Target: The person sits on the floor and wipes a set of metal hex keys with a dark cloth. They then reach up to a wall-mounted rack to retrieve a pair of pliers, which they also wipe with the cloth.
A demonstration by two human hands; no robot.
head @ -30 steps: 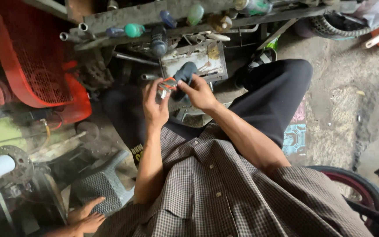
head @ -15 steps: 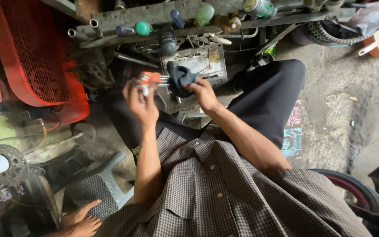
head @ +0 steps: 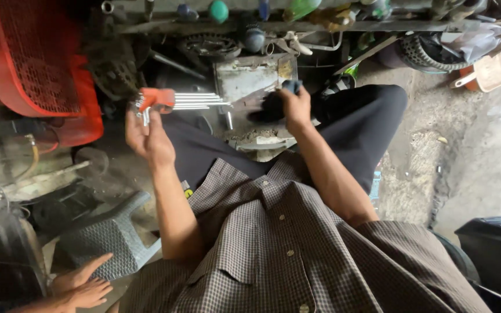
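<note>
Left hand (head: 148, 132): we grip the orange-holdered hex key set (head: 175, 100);
Right hand (head: 294, 106): we clutch a dark cloth (head: 275, 104)

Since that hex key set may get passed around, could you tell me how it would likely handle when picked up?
The hex key set probably feels stiff: its thin metal keys jut straight from the orange holder. The left hand carries it alone, so it is likely fairly light. Fanned keys might snag.

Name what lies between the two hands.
Head view: the silver keys fanning from the orange holder in the left hand point toward the right hand, which grips a dark object.
</note>
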